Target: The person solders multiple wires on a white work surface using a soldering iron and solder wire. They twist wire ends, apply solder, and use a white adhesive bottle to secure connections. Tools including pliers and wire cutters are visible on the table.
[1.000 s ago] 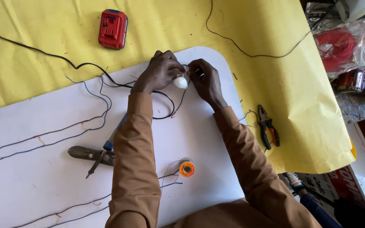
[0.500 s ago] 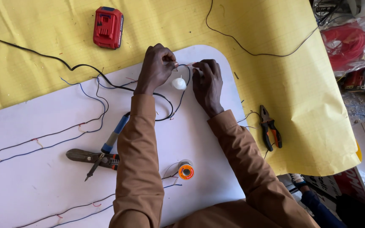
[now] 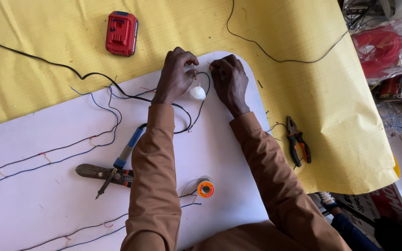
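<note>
Hands (image 3: 203, 79) further apart — pinched wire (image 3: 196, 74) barely visible

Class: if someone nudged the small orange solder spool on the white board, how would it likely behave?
The solder spool looks small, so it is probably light and easy to shift. It seems to rest on a flat end, so it would likely slide, not roll. Its loose wire tail would probably drag floppily behind it.

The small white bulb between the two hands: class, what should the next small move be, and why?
Probably bring the two pinched wire ends together. The left hand and the right hand each pinch a thin wire end just above the white bulb, and a small gap separates them. The soldering iron lies untouched nearby.
</note>
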